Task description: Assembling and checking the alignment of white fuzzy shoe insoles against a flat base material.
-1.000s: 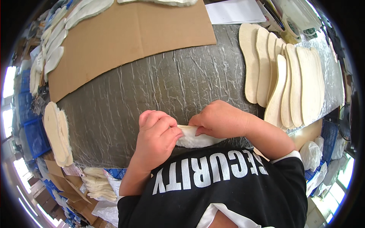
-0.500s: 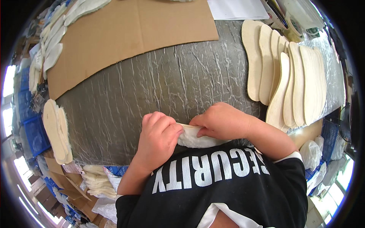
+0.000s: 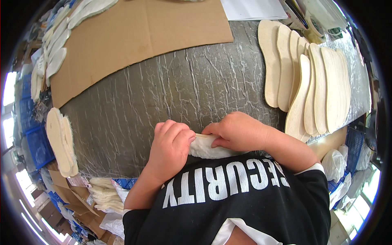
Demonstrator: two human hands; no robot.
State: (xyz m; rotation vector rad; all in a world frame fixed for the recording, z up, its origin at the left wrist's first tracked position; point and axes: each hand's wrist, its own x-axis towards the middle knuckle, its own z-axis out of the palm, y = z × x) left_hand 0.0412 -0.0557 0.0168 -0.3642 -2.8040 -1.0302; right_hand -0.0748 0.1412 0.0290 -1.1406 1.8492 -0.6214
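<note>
Close to my body, at the table's near edge, a white fluffy insole [image 3: 208,148] is held between both hands, its cream edge facing up and away from me. My left hand [image 3: 170,143] is closed at the insole's left end, fingers curled and thumb against the edge. Pinching the upper edge from the right, my right hand [image 3: 234,131] has its thumb on the fleecy side and its fingers behind. The right part of the insole runs below my right hand, against my black shirt. What the left fingertips grip is partly hidden.
Cream insoles [image 3: 330,90] overlap in a row on the right of the dark, wrinkled tabletop [image 3: 163,90]. A small insole stack [image 3: 61,143] lies at the left edge. Brown cardboard [image 3: 143,32] and white paper [image 3: 253,10] cover the far side. Containers [image 3: 326,16] stand far right.
Both hands keep their hold on the insole and have barely shifted. The view has moved very slightly.
</note>
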